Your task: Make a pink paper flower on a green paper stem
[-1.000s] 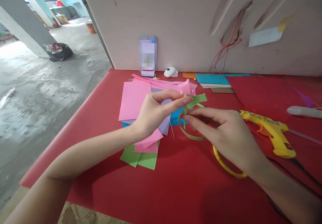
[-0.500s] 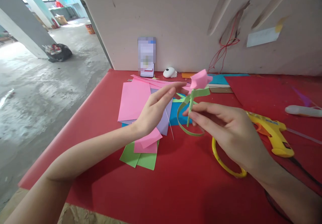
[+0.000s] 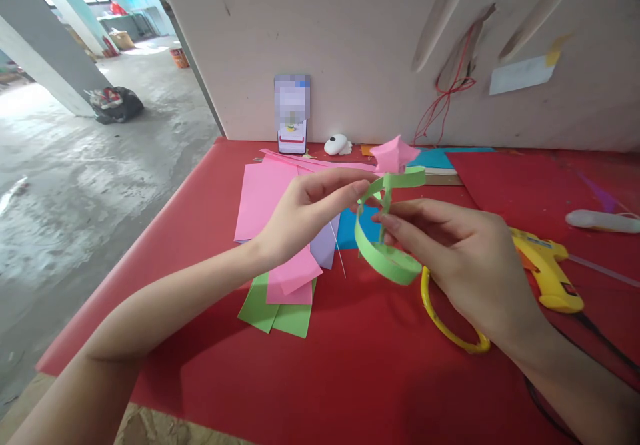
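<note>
R hand (image 3: 460,258) pinches green stem (image 3: 387,195), L hand (image 3: 310,212) strip (image 3: 372,253); phone (image 3: 293,108) txt blurred

Flower (image 3: 394,156) left of glue gun (image 3: 546,268), phone (image 3: 293,125) behind sheets (image 3: 265,198)

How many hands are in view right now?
2: the left hand, centre, its fingertips at the green paper strip; the right hand, further right, pinching the green stem under the pink flower. Some fingers are hidden.

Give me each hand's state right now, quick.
Left hand: closed, apparently pinching the green strip between thumb and fingers.
Right hand: closed, holding the green stem below the pink flower.
</note>
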A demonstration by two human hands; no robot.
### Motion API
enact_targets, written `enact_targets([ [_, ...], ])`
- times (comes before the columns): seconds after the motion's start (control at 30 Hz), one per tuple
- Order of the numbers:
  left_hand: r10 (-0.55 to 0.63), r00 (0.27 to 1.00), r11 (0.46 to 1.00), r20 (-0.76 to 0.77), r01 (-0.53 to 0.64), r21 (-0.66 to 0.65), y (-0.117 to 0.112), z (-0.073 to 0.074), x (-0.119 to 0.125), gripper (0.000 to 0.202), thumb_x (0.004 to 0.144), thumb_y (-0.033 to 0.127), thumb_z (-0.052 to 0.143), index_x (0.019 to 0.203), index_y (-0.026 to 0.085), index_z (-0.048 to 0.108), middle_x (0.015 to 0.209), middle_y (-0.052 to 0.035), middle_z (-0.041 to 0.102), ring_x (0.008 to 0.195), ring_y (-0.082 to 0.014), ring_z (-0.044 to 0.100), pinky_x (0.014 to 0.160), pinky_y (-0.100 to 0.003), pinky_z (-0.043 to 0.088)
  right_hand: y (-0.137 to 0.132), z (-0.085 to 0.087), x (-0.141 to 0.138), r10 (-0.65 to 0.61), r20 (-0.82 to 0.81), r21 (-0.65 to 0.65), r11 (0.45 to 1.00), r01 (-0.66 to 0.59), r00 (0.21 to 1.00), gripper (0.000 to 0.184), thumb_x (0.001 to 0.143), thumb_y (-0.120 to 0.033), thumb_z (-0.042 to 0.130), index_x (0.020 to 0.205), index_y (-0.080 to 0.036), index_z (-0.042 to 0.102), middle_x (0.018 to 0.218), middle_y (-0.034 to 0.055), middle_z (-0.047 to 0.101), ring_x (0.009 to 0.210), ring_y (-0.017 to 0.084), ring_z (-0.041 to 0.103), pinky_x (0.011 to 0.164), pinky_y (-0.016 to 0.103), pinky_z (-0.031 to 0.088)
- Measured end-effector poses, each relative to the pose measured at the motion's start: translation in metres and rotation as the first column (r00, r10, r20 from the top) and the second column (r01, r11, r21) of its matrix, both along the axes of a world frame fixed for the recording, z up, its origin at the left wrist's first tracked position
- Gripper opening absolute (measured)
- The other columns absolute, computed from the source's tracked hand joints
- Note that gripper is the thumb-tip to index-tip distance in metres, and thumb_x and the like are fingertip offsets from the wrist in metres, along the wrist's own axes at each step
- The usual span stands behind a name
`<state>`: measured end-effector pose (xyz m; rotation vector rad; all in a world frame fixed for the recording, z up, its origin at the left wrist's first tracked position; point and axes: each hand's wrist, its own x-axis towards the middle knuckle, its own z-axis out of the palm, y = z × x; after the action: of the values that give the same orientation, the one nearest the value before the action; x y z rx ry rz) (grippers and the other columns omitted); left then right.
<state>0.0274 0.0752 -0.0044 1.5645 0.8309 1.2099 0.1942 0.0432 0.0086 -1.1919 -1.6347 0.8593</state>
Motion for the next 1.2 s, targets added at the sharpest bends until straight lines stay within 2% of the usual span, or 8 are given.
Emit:
enact_targets([
  [0.13, -0.035, 0.999, 0.999, 0.032, 0.034, 0.04, -0.0032, 0.0029, 0.0012, 0.017, 0.088, 0.025, 0.058, 0.089, 0.026, 0.075, 0.085, 0.0026, 0.073, 0.086, -0.0102, 0.067, 0.075, -0.021, 0.054, 0.0, -0.0007, 0.0017, 0.005, -0.01, -0.044, 0.999, -0.005, 1.0, 0.008, 0.08, -0.02, 0.063, 0.077, -0.02, 0.071, 0.072, -0.0009, 0.072, 0.063, 0.009, 0.067, 0.057, 0.017, 0.051],
  [0.3, -0.047, 0.998, 0.999, 0.052, 0.047, 0.007, -0.0061, 0.0038, 0.0007, 0.012, 0.082, 0.027, 0.067, 0.089, 0.02, 0.073, 0.097, -0.0004, 0.074, 0.09, -0.0118, 0.067, 0.076, -0.021, 0.054, 0.004, -0.0067, 0.003, 0.031, -0.176, -0.064, 0.997, -0.043, 0.984, 0.007, 0.073, -0.034, 0.071, 0.071, -0.027, 0.073, 0.061, -0.005, 0.068, 0.057, 0.009, 0.063, 0.052, 0.017, 0.05],
  [0.47, -0.089, 0.994, 0.994, 0.064, 0.085, 0.064, -0.0046, 0.002, 0.0005, 0.021, 0.078, 0.024, 0.072, 0.099, 0.023, 0.07, 0.079, 0.0037, 0.072, 0.08, -0.0089, 0.067, 0.076, -0.021, 0.052, 0.0051, -0.0081, 0.0024, 0.057, -0.274, -0.13, 0.987, -0.096, 0.96, 0.012, 0.063, -0.031, 0.079, 0.073, -0.037, 0.077, 0.069, -0.0071, 0.071, 0.07, 0.012, 0.068, 0.06, 0.017, 0.053],
  [0.6, -0.108, 0.993, 0.989, 0.055, 0.102, 0.112, -0.0033, 0.001, 0.0005, 0.022, 0.077, 0.021, 0.072, 0.098, 0.023, 0.068, 0.073, 0.0047, 0.07, 0.072, -0.0085, 0.065, 0.074, -0.024, 0.051, 0.0029, -0.0063, 0.0025, 0.092, -0.243, -0.115, 0.986, -0.123, 0.966, 0.017, 0.061, -0.03, 0.081, 0.074, -0.04, 0.077, 0.065, -0.0085, 0.07, 0.064, 0.01, 0.066, 0.054, 0.015, 0.051],
  [0.9, -0.07, 0.997, 0.997, 0.037, 0.069, 0.029, -0.0038, 0.0032, 0.0017, 0.024, 0.068, 0.026, 0.08, 0.087, 0.021, 0.068, 0.064, 0.0057, 0.053, 0.067, -0.0093, 0.057, 0.069, -0.026, 0.046, 0.0048, -0.0043, 0.0023, 0.099, -0.155, -0.076, 0.991, -0.112, 0.983, 0.021, 0.058, -0.03, 0.082, 0.075, -0.042, 0.077, 0.063, -0.0089, 0.07, 0.058, 0.008, 0.061, 0.052, 0.014, 0.048],
  [1.0, -0.017, 1.0, 0.997, 0.01, 0.016, 0.08, -0.0045, 0.0051, 0.0022, 0.021, 0.065, 0.022, 0.081, 0.081, 0.021, 0.068, 0.071, 0.0041, 0.056, 0.073, -0.0089, 0.055, 0.072, -0.023, 0.046, 0.0041, -0.005, 0.0026, 0.082, -0.112, -0.065, 0.994, -0.09, 0.99, 0.022, 0.06, -0.03, 0.081, 0.077, -0.043, 0.077, 0.063, -0.009, 0.07, 0.056, 0.008, 0.058, 0.052, 0.017, 0.048],
  [1.07, 0.009, 1.0, 0.994, 0.018, -0.011, 0.105, -0.0054, 0.0059, 0.0027, 0.026, 0.064, 0.019, 0.081, 0.086, 0.021, 0.067, 0.077, 0.0036, 0.059, 0.077, -0.0089, 0.056, 0.074, -0.022, 0.047, 0.0029, -0.0047, 0.0028, 0.06, -0.098, -0.06, 0.996, -0.067, 0.993, 0.022, 0.059, -0.031, 0.082, 0.077, -0.043, 0.077, 0.06, -0.0088, 0.069, 0.056, 0.009, 0.058, 0.051, 0.017, 0.048],
  [1.2, -0.01, 0.999, 0.999, -0.048, 0.012, 0.043, -0.0075, 0.0073, 0.0033, 0.02, 0.071, 0.024, 0.077, 0.088, 0.019, 0.068, 0.088, 0.0004, 0.068, 0.085, -0.0122, 0.062, 0.081, -0.026, 0.049, 0.0014, -0.0026, 0.0025, 0.054, -0.099, -0.053, 0.997, -0.059, 0.994, 0.022, 0.06, -0.031, 0.081, 0.077, -0.044, 0.076, 0.055, -0.009, 0.065, 0.052, 0.007, 0.056, 0.048, 0.015, 0.046],
])
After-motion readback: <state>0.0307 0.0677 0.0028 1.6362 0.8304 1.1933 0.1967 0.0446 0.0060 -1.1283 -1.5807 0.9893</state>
